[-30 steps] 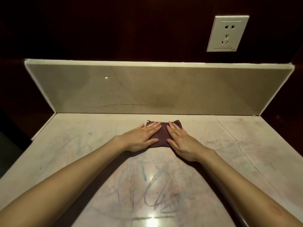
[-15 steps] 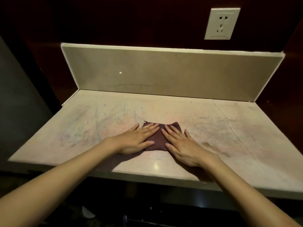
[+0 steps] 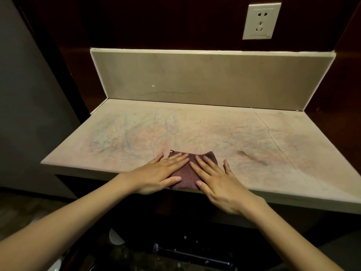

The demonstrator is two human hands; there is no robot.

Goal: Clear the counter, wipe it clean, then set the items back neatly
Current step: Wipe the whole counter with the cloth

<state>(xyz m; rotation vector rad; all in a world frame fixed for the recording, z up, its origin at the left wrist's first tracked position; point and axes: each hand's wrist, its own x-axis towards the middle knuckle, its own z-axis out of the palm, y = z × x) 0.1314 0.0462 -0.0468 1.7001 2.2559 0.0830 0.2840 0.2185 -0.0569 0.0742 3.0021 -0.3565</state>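
Note:
A folded dark maroon cloth [image 3: 187,176] lies at the front edge of the pale stone counter [image 3: 214,132]. My left hand [image 3: 156,177] lies flat on the cloth's left side with straight fingers. My right hand [image 3: 218,182] presses flat on its right side, fingers spread. Both palms reach past the counter's front edge. The counter surface bears faint blue and pink scribbles and a brown smudge [image 3: 252,157] at the right.
A stone backsplash [image 3: 213,79] rises behind the counter, with a white wall socket [image 3: 260,21] above it on dark wood panelling. A thin crack [image 3: 273,137] crosses the counter's right part. Dim items, one of them white [image 3: 115,236], lie on the floor below.
Both hands have drawn the cloth toward me, from near the backsplash to the counter's front edge. The view has pulled back, showing the floor below.

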